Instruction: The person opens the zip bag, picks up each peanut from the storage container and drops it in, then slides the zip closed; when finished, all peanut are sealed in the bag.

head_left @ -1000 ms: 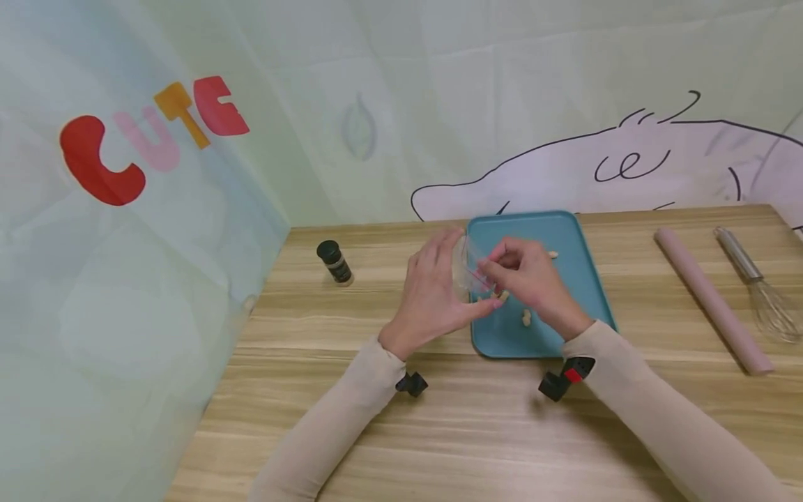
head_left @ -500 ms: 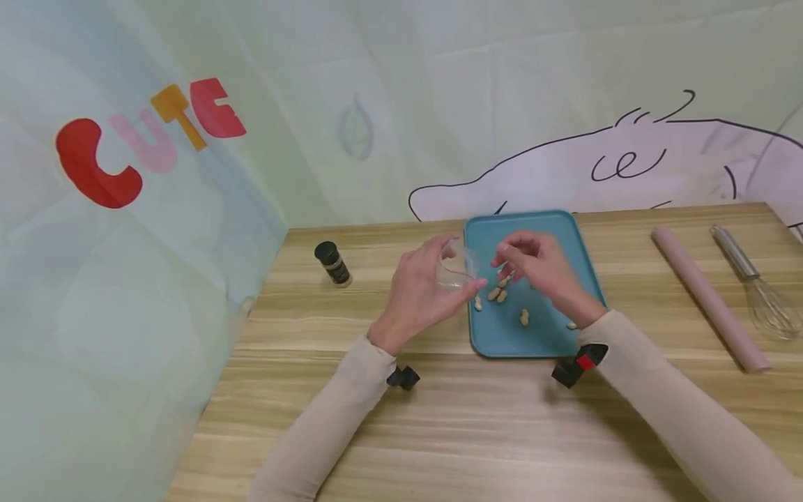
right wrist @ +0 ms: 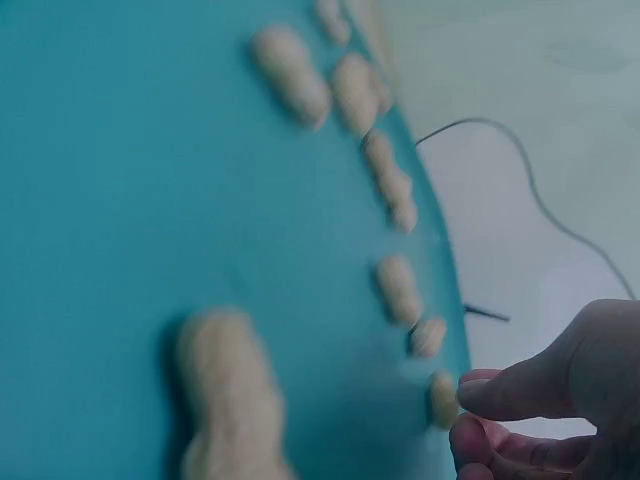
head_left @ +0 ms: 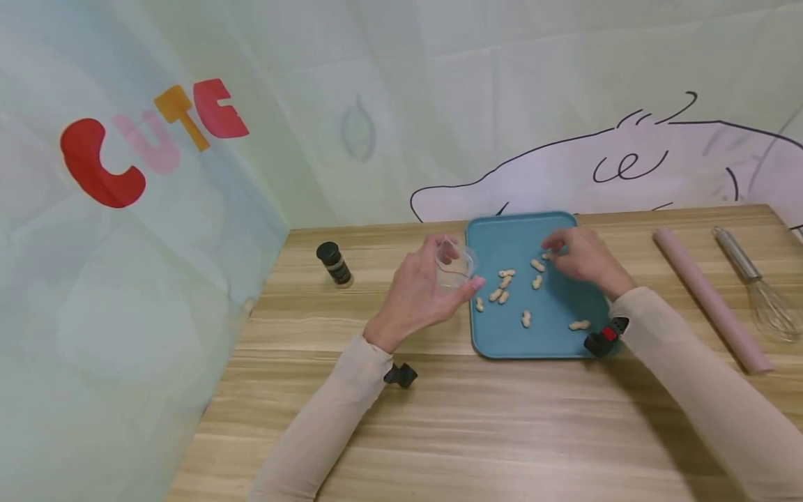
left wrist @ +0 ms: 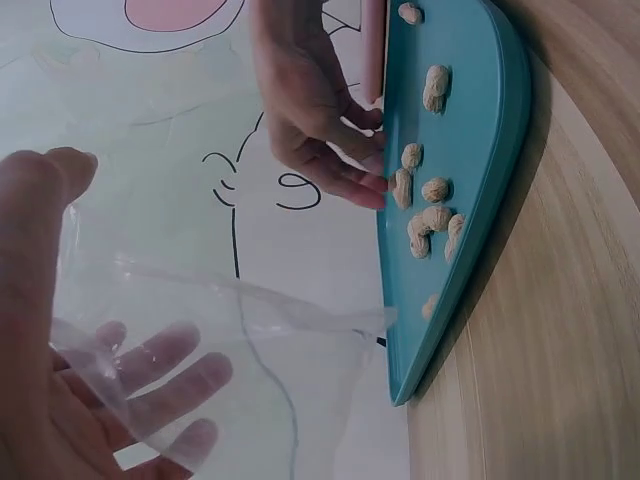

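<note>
My left hand [head_left: 419, 289] holds a clear plastic bag [head_left: 456, 273] at the left edge of a blue tray [head_left: 516, 237], its mouth spread between thumb and fingers. In the left wrist view the film of the bag [left wrist: 215, 300] hangs slack across the fingers. My right hand [head_left: 586, 256] reaches low over the tray's right side. Its thumb and forefinger come up to a peanut [right wrist: 443, 400]; I cannot tell whether they grip it. Several unshelled peanuts lie scattered on the tray, one peanut [head_left: 526, 318] near the middle front and another peanut [head_left: 580, 325] at the front right.
Right of the tray lie a pink rolling pin [head_left: 712, 300] and a whisk [head_left: 755, 282] with a metal handle. A black-capped spice jar [head_left: 334, 263] stands at the back left of the wooden table [head_left: 439, 432]. Printed cloth hangs behind.
My right hand has moved away from the bag's mouth, right across the tray to a peanut on the far side. My left hand has shifted slightly left with the bag.
</note>
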`<state>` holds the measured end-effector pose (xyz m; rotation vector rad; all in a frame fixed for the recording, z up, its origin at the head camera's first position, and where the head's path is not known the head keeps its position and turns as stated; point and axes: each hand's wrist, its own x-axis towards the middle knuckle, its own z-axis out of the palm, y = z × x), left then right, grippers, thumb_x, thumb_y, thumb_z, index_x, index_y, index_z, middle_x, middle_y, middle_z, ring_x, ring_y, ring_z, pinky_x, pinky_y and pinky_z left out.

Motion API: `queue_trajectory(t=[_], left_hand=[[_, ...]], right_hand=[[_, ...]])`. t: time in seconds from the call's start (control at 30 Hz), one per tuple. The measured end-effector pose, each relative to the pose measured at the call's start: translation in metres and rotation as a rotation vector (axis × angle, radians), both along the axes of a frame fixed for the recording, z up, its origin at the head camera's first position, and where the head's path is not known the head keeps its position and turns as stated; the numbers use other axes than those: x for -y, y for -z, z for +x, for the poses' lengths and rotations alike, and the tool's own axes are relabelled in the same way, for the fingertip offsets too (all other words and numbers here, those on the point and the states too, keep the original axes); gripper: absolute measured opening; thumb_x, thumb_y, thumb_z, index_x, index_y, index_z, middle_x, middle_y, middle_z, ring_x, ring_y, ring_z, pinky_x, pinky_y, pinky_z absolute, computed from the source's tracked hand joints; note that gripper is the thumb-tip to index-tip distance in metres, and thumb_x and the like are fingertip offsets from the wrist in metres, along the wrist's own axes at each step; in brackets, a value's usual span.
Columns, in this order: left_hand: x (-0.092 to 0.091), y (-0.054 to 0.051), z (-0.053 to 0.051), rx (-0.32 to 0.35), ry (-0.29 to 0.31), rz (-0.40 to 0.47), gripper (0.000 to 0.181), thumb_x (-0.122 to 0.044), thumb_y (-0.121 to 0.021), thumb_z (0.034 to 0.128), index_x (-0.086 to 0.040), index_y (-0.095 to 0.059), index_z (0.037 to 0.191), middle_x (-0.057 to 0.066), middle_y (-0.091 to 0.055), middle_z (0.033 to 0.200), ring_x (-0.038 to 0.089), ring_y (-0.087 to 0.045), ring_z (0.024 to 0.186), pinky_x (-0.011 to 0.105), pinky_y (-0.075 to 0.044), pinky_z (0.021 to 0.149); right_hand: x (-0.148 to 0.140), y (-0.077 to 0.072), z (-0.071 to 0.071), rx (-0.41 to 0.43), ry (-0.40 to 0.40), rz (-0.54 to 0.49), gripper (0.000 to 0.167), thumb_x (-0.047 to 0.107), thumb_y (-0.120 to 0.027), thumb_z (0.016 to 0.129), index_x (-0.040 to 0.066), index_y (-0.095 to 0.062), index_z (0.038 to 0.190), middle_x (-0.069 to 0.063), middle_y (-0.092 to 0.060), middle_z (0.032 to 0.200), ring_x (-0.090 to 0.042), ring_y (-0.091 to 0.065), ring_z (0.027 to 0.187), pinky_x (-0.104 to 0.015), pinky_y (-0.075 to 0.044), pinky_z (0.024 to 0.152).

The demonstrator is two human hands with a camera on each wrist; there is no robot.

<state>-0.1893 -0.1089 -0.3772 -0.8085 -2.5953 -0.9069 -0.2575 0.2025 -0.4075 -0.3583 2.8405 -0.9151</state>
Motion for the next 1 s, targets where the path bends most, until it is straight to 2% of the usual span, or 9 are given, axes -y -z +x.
queue_trajectory(t=[0.13, 0.23, 0.37, 0.5, 0.6, 0.77, 0.9, 1.0], left_hand=[[0.001, 0.000, 0.001, 0.042, 0.016, 0.020, 0.069, -0.049, -0.074, 0.0943, -0.007, -0.044, 0.140, 0.009, -0.070, 0.111, 0.021, -0.068, 0.100, 0.036, -0.055, 0.083], [0.001, 0.000, 0.001, 0.067, 0.032, 0.036, 0.070, -0.050, -0.076, 0.0926, -0.008, -0.042, 0.138, 0.010, -0.069, 0.110, 0.021, -0.066, 0.100, 0.036, -0.054, 0.083], [0.000, 0.000, 0.003, 0.089, 0.036, 0.046, 0.076, -0.053, -0.078, 0.0888, -0.008, -0.041, 0.139, 0.006, -0.066, 0.107, 0.018, -0.065, 0.097, 0.034, -0.053, 0.082], [-0.001, -0.001, 0.004, 0.107, 0.028, 0.050, 0.082, -0.057, -0.078, 0.0860, -0.009, -0.039, 0.140, 0.006, -0.064, 0.107, 0.018, -0.064, 0.092, 0.033, -0.054, 0.079], [-0.001, 0.000, 0.004, 0.126, 0.029, 0.060, 0.087, -0.057, -0.080, 0.0840, -0.010, -0.037, 0.142, 0.006, -0.061, 0.107, 0.019, -0.061, 0.091, 0.032, -0.053, 0.077], [-0.003, 0.001, 0.005, 0.162, 0.032, 0.066, 0.092, -0.056, -0.087, 0.0809, -0.013, -0.034, 0.142, 0.005, -0.054, 0.105, 0.020, -0.057, 0.091, 0.032, -0.051, 0.076], [-0.004, 0.002, 0.006, 0.189, 0.027, 0.055, 0.094, -0.057, -0.088, 0.0796, -0.014, -0.034, 0.143, 0.011, -0.058, 0.113, 0.021, -0.060, 0.097, 0.034, -0.055, 0.080], [-0.005, 0.003, 0.005, 0.177, 0.023, 0.058, 0.093, -0.056, -0.089, 0.0799, -0.013, -0.034, 0.143, 0.014, -0.060, 0.116, 0.021, -0.061, 0.097, 0.035, -0.056, 0.079]], right_hand=[[-0.003, 0.008, -0.003, 0.012, -0.002, 0.041, 0.036, 0.000, -0.059, 0.097, -0.010, -0.068, 0.130, -0.037, -0.063, 0.132, -0.043, -0.059, 0.109, -0.054, -0.053, 0.089], [-0.004, 0.013, -0.002, 0.004, 0.012, 0.026, 0.030, 0.001, -0.059, 0.100, -0.008, -0.070, 0.127, -0.036, -0.064, 0.130, -0.043, -0.058, 0.107, -0.052, -0.051, 0.088], [-0.004, 0.016, 0.002, -0.037, 0.045, -0.013, 0.027, 0.005, -0.058, 0.104, -0.007, -0.071, 0.125, -0.034, -0.066, 0.127, -0.042, -0.057, 0.107, -0.048, -0.049, 0.085], [0.000, 0.016, 0.010, -0.109, 0.082, -0.070, 0.029, 0.013, -0.059, 0.108, -0.005, -0.071, 0.127, -0.031, -0.071, 0.123, -0.037, -0.062, 0.096, -0.038, -0.048, 0.074], [0.008, 0.007, 0.018, -0.162, 0.103, -0.126, 0.030, 0.021, -0.060, 0.110, -0.001, -0.072, 0.127, -0.026, -0.074, 0.119, -0.032, -0.063, 0.086, -0.033, -0.047, 0.067], [0.030, -0.021, 0.040, -0.233, 0.086, -0.262, 0.030, 0.029, -0.066, 0.108, 0.007, -0.074, 0.126, -0.019, -0.076, 0.116, -0.027, -0.068, 0.081, -0.028, -0.048, 0.060], [0.049, -0.041, 0.059, -0.248, 0.003, -0.395, 0.024, 0.024, -0.070, 0.106, 0.010, -0.076, 0.124, -0.015, -0.077, 0.106, -0.016, -0.069, 0.072, -0.027, -0.051, 0.057], [0.060, -0.051, 0.070, -0.266, -0.097, -0.476, 0.021, 0.015, -0.071, 0.104, 0.009, -0.076, 0.124, -0.013, -0.077, 0.104, -0.009, -0.068, 0.070, -0.025, -0.055, 0.061]])
